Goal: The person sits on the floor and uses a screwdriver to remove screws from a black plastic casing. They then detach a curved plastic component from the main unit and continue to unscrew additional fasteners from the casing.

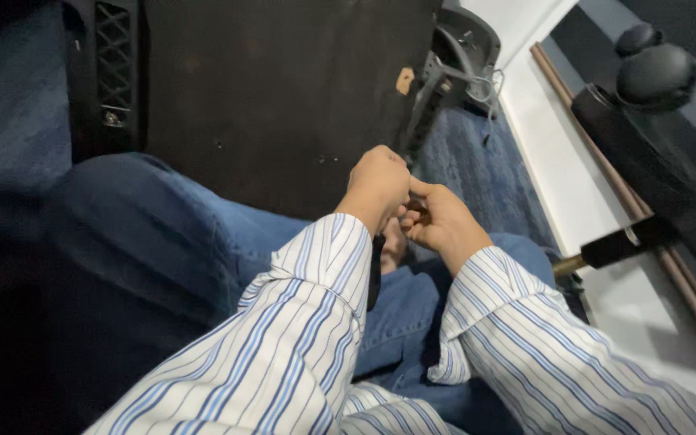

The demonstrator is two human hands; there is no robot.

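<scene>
Head view: left hand [378, 187] fisted, right hand [437, 219] curled against it, perhaps pinching something hidden, over blue jeans [163, 234].

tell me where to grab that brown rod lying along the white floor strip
Best guess: grip the brown rod on its bare middle stretch, fingers coming down from above. It lies flat and slim, open on top there, while its lower part runs under the black chair base.

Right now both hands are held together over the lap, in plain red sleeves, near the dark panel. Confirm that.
Not quite. The head view shows the left hand and right hand together over the lap by the dark panel, but the sleeves are white with blue stripes, not plain red.
</scene>
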